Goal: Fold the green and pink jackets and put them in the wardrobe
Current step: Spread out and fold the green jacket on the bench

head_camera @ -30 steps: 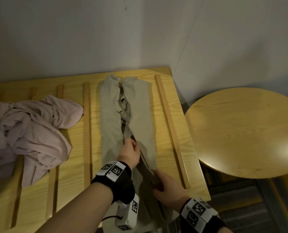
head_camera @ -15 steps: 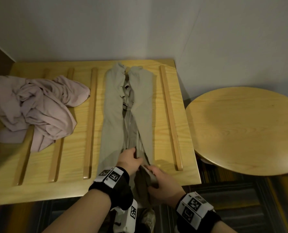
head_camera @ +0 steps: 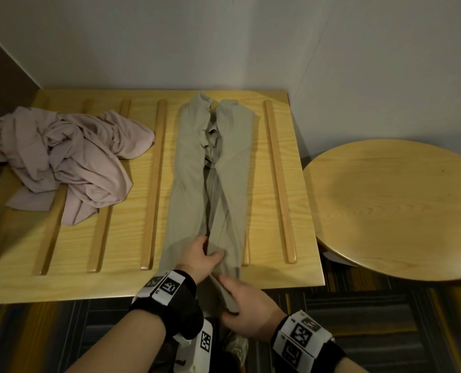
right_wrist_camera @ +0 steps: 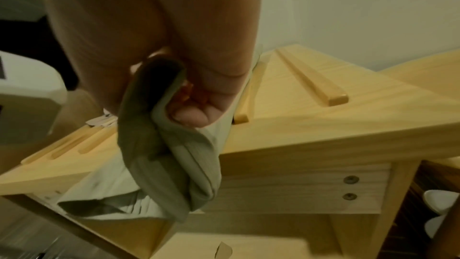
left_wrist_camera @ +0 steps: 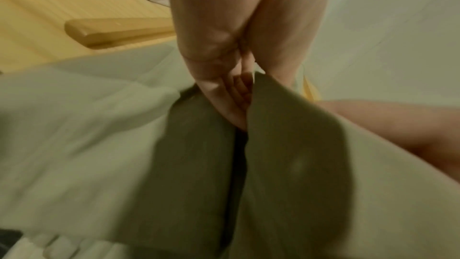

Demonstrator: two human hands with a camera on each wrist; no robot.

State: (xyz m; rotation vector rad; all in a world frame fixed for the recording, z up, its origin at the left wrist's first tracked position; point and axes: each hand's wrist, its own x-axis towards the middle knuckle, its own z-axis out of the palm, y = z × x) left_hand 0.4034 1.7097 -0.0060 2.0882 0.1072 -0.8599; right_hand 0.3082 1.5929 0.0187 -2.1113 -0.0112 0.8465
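Both hands gripped the green jacket, smooth cloth folded long on the slatted wooden table: left hand pinching, right hand clutching its hem. Crumpled pink jacket lay left.

The green jacket is thin matt cloth, smooth. The pink jacket, left of the hands, is soft wrinkled cloth. The table is light wood with visible grain.

Dim, warm light throughout; the head view bends at its edges, and both wrist views are blurred and soft.
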